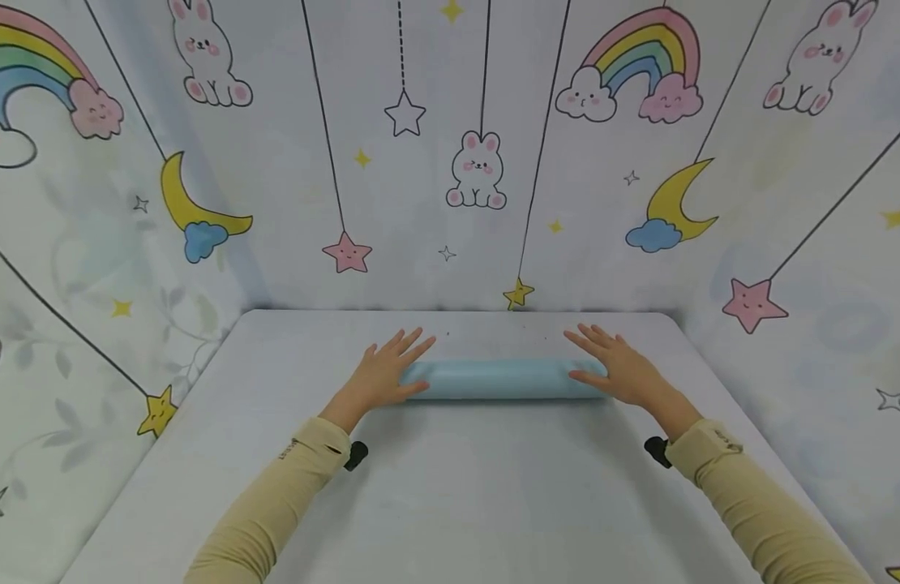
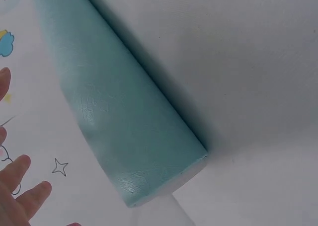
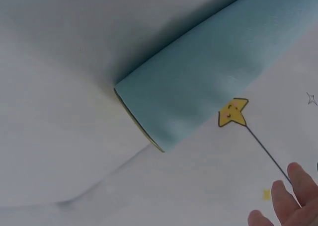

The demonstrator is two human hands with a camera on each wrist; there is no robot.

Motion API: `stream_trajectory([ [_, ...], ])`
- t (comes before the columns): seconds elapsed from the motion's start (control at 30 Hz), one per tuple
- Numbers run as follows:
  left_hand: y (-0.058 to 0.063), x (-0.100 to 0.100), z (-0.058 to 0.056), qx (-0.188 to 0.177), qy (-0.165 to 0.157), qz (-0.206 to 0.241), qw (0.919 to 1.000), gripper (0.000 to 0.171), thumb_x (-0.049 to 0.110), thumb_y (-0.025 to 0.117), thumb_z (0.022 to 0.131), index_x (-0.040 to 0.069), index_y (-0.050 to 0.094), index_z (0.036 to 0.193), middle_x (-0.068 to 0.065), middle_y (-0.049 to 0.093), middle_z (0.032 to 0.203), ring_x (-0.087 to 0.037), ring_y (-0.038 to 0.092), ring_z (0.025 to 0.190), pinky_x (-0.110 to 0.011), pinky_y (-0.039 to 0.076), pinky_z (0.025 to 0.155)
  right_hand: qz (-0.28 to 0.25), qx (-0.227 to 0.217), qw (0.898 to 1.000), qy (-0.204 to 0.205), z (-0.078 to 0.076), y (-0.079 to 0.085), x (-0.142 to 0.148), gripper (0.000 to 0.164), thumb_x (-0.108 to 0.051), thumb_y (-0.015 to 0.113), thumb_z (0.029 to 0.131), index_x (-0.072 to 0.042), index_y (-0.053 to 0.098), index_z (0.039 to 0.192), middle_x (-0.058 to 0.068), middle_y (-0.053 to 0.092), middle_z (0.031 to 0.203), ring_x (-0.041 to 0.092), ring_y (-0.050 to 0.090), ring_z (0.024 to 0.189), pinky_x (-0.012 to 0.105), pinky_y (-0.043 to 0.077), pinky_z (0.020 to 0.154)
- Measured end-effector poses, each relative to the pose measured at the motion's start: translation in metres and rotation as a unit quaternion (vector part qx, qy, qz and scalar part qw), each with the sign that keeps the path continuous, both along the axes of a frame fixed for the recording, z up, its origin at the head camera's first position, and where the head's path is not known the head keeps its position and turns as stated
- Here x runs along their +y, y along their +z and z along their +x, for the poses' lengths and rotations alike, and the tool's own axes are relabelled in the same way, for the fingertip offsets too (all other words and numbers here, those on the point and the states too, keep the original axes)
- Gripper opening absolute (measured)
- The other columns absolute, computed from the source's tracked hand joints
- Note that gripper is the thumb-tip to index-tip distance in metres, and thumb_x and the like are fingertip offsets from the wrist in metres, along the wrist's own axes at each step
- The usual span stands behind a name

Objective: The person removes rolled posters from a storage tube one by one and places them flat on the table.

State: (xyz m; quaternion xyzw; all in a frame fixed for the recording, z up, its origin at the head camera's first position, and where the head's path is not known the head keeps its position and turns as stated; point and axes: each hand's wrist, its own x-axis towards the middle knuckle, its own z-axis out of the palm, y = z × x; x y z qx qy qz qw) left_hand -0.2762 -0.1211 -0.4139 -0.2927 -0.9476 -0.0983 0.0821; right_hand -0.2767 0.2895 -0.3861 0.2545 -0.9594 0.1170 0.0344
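Beige sleeves (image 1: 263, 503) cross white table (image 1: 494, 487), fingers (image 1: 419, 349) spread apart beside blue roll (image 1: 504, 380), patterned wall (image 1: 421, 186) behind.

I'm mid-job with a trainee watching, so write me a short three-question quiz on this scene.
1. In the head view, how does the light-blue roll lie on the white table?
a) On end
b) Side to side
c) Pointing at the camera

2. True or false: both hands are clenched into fists.

3. Fill in: in the right wrist view, the yellow print nearest the roll is a smiling ____.

Key:
1. b
2. False; the left hand and right hand have extended fingers.
3. star
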Motion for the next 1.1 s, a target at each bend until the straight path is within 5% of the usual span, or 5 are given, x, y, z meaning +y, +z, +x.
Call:
stream_trajectory([
  [1.1,-0.029,-0.005,-0.012,-0.022,0.016,-0.020,0.9994,0.070,0.047,0.058,0.086,0.023,0.028,0.145,-0.005,0.025,0.149,-0.030,0.026,0.134,-0.063,0.026,0.095,0.003,0.002,1.000,-0.006,-0.006,-0.018,-0.003,0.072,-0.043,0.062,0.084,-0.013,0.033,0.143,0.021,0.027,0.145,0.039,0.019,0.134,0.057,0.014,0.104],
])
